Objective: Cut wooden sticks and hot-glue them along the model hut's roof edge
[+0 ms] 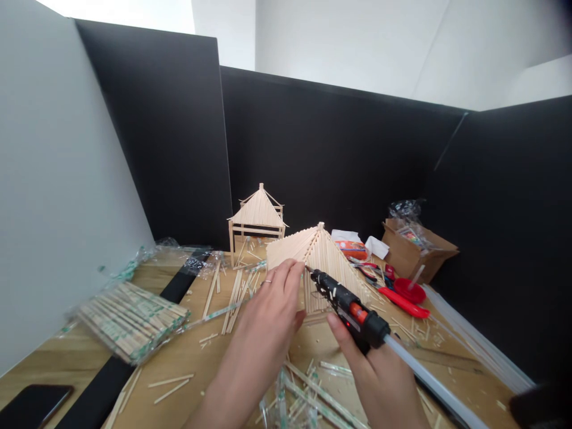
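Note:
A roof-shaped model of thin wooden sticks (pixel 333 262) stands at the middle of the table. My left hand (pixel 272 316) grips its left side, fingers on the sticks and the thumb low near its base. My right hand (pixel 379 369) is wrapped round a black glue gun (pixel 339 298), whose nozzle points up and left to the ridge, close by my left fingertips. From the gun's back end a long white glue stick (pixel 429 378) sticks out. Behind, to the left, stands a second stick model with a pointed roof (pixel 259 210) on posts.
Bundled chopsticks in plastic (pixel 134 319) and a phone (pixel 36 405) lie at the left. Loose sticks (pixel 235 301) and wrappers are scattered about. Red-handled pliers (pixel 404 302), a red dish (pixel 410 290) and a cardboard box (pixel 404 253) are at the right. Black panels (pixel 330 155) enclose the table.

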### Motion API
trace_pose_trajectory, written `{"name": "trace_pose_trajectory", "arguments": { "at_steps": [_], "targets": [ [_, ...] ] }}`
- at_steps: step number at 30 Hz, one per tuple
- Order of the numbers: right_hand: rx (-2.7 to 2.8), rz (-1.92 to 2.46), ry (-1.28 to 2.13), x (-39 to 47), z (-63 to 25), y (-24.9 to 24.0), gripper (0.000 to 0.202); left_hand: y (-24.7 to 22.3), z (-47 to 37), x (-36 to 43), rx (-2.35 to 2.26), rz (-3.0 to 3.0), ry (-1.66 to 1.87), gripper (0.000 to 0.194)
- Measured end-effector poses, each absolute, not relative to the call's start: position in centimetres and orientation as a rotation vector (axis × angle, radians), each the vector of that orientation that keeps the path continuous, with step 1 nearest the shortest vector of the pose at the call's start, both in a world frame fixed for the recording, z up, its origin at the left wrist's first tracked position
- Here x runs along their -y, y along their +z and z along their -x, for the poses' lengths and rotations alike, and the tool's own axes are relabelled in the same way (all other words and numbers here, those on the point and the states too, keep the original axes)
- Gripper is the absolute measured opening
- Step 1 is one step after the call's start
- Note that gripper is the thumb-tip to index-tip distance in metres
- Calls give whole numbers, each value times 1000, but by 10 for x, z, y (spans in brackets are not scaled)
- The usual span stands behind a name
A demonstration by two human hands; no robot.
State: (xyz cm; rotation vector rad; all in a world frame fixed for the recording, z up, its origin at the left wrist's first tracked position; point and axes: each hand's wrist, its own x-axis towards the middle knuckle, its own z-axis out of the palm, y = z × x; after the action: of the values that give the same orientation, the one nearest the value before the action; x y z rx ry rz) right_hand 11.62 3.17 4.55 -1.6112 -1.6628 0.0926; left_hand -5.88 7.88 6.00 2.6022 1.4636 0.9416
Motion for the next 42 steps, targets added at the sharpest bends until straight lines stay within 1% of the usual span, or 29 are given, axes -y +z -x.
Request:
{"name": "trace_pose_trajectory", "arguments": {
  "at_steps": [8,19,25,33,39,42],
  "targets": [
    [1686,1616,137,-32,-117,47,40,58,59,-80,-1469,-2606,942,69],
    [1694,1593,77,-31,-117,47,39,59,59,-80,-1459,-2612,934,71],
    [1705,1588,52,-30,-118,45,44,57,59,-82,-1459,-2619,955,70],
    [1698,1526,33,-25,-120,41,38,59,58,-81,-1490,-2629,936,72],
    [1750,1495,67,-15,-124,37,44,60,58,-81,-1499,-2617,916,70],
    [1727,1512,119,-12,-124,36,43,60,58,-80,-1506,-2624,919,69]
  ]
}}
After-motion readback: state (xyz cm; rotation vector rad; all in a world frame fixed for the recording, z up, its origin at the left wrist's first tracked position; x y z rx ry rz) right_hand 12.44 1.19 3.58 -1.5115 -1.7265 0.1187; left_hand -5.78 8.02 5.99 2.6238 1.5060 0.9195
